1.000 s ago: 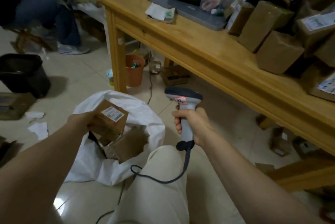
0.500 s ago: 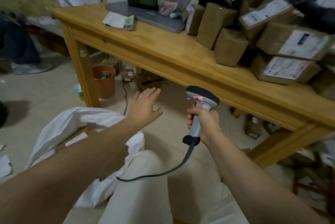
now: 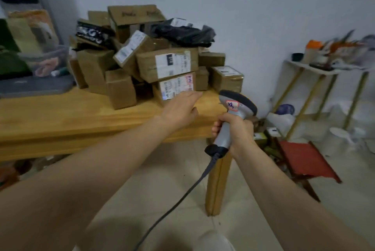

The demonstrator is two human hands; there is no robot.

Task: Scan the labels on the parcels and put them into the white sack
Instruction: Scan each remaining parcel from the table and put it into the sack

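Observation:
A heap of brown cardboard parcels (image 3: 166,64) with white labels is piled on the wooden table (image 3: 60,116), with a black plastic mailer (image 3: 182,31) on top. My left hand (image 3: 180,108) stretches out with straight fingers, its tips at the labelled bottom parcel (image 3: 174,86) at the front of the heap. My right hand (image 3: 235,129) grips the handle of a grey barcode scanner (image 3: 235,106), held upright to the right of that parcel, its cable (image 3: 182,196) trailing down. The white sack is out of view.
A grey flat case (image 3: 34,86) and a clear bin lie on the table's left. The table leg (image 3: 217,185) stands below the scanner. A red folding stool (image 3: 304,159) and a white shelf (image 3: 316,68) with clutter stand at the right by the wall.
The view swung right from the sack to the parcel heap. My left hand let the small parcel go into the sack, then reached forward to the bottom parcel. The scanner stayed in my right hand.

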